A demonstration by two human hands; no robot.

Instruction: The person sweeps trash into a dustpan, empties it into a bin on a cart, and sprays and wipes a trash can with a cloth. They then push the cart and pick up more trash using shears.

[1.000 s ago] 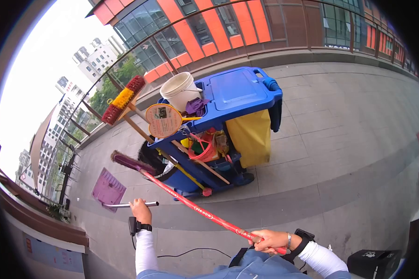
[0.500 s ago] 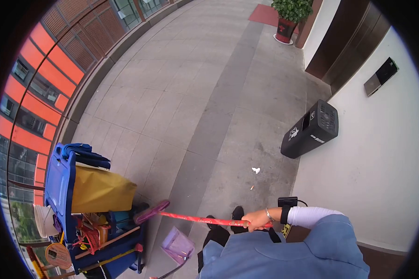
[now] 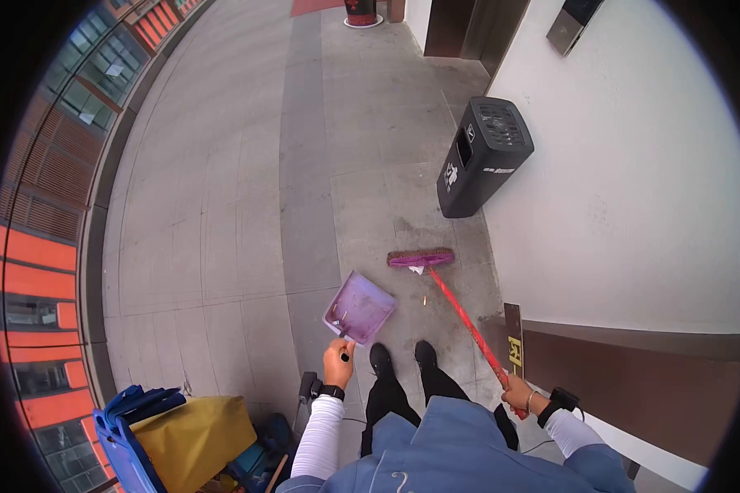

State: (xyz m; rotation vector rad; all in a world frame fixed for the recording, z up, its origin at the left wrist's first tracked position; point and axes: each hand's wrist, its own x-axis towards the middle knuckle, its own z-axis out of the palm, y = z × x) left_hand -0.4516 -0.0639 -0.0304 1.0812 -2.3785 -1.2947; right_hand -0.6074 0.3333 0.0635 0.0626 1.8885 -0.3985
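Purple plastic forms the dustpan point(image 3: 368, 306), which lies on the paving point(image 3: 238, 214) to the near left of the black bin point(image 3: 487, 156), the reference point for this report. The left hand point(image 3: 338, 363) is closed around the dustpan's handle, farther from the bin than the pan itself; at least 2 small bits of debris lie inside the pan. The right hand point(image 3: 515, 396) is closed around the red handle point(image 3: 474, 333) near its end, on the near side of the bin and slightly to its right. At the other end of that handle, the purple broom head point(image 3: 420, 259) is on the paving between the bin and the person. 1 white scrap point(image 3: 417, 269) is at the near edge of the broom head, and 1 small pale stub point(image 3: 425, 301) lies farther from the bin. 2 dark shoes point(image 3: 426, 354) stand nearer the camera than the stub. Right of the bin is a white wall point(image 3: 608, 189); whether they touch cannot be determined. Well apart from the bin, to the near left, are a blue cart point(image 3: 131, 448) and its yellow bag point(image 3: 201, 435), both cut off by the view. Far beyond the bin, to the left, stands a red-and-black pot point(image 3: 360, 11).
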